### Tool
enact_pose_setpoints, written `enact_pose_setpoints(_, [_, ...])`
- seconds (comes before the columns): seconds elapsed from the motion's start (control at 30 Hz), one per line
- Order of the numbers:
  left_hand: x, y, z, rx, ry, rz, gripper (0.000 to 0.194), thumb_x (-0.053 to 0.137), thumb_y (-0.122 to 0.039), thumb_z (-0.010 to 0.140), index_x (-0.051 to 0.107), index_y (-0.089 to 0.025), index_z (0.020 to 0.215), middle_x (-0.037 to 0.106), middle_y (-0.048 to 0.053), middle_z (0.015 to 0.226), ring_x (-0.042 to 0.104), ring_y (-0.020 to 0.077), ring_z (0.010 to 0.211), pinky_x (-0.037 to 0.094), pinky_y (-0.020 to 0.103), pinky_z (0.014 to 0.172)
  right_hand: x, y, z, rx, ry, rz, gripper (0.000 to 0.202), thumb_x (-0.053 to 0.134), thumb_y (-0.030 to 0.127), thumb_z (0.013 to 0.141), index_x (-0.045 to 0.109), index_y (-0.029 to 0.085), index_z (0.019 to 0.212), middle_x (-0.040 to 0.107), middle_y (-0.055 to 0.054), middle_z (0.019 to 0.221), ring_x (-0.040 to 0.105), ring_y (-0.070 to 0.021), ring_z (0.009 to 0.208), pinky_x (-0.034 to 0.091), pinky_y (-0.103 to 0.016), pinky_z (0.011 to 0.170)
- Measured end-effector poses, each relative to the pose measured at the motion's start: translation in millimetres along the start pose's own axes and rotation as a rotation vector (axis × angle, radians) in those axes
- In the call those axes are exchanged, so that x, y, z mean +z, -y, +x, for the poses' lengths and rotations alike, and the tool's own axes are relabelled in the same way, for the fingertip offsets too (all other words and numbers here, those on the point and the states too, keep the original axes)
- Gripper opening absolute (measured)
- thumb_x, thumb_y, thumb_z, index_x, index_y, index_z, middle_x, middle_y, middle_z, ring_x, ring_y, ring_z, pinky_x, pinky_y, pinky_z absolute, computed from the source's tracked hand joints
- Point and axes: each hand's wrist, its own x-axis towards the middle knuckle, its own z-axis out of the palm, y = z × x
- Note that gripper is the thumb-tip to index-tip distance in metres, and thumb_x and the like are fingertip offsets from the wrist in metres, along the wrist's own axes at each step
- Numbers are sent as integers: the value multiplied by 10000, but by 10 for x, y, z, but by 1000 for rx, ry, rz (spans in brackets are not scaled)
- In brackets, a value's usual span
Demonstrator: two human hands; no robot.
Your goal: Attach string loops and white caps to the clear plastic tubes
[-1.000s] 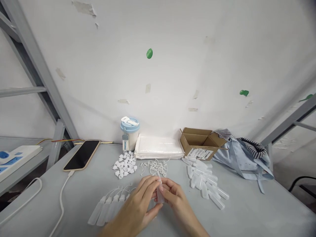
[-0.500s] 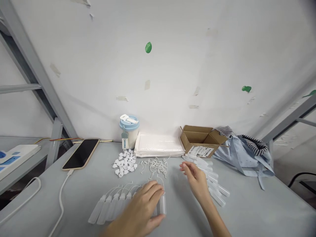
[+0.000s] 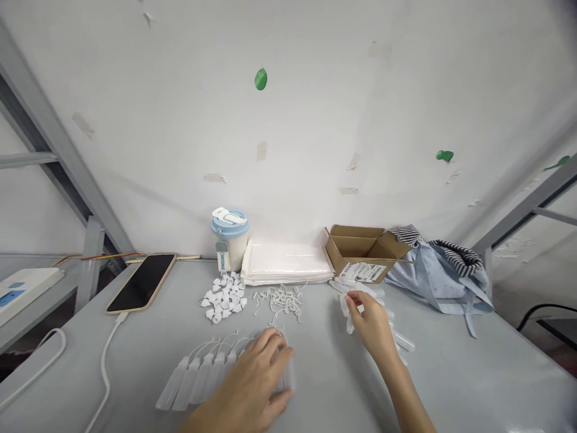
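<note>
My left hand lies across the right part of a row of translucent plastic tubes. Its fingers and thumb span the two ends of the last tube; the palm hides several others. The tubes showing on the left have white tops with thin curved strings. At the right, my right hand pinches a clear tube between thumb and fingers, by the left side of a loose pile of similar tubes. Part of that pile is hidden behind the hand.
Small white caps and tangled white strings lie behind the row. Farther back are a lidded cup, flat white packs, an open cardboard box and blue cloth. A phone with a cable lies left.
My right hand has moved right into the tube pile and now pinches a tube. My left hand has shifted slightly left with the last tube of the row. The camera view has turned a little.
</note>
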Motion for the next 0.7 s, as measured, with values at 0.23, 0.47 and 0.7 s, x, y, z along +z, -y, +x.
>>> enact_pose_setpoints(0.23, [2,24,-27,3,32,8,349,596,-154,755,573,-201,1100,510,108,1163,394,294,1165,421,418,940,-56,-31,22,107,105,-234,268,395,322,868,620,177,875,700,-73,731,624,-243,696,378,-292,594])
enact_pose_setpoints(0.47, [-8,13,-32,-22,7,-44,482,669,-326,769,515,-255,1221,513,86,1160,439,287,1106,426,412,906,-133,77,-4,192,223,-421,254,392,312,911,613,187,929,715,-69,768,643,-257,769,324,-270,553])
enact_pose_setpoints(0.7, [-241,469,189,-239,-319,75,280,360,-245,909,598,-178,1039,586,96,990,513,267,978,427,402,848,-212,97,-20,276,319,-503,268,421,235,856,606,150,682,695,-148,795,654,-245,691,317,-271,519])
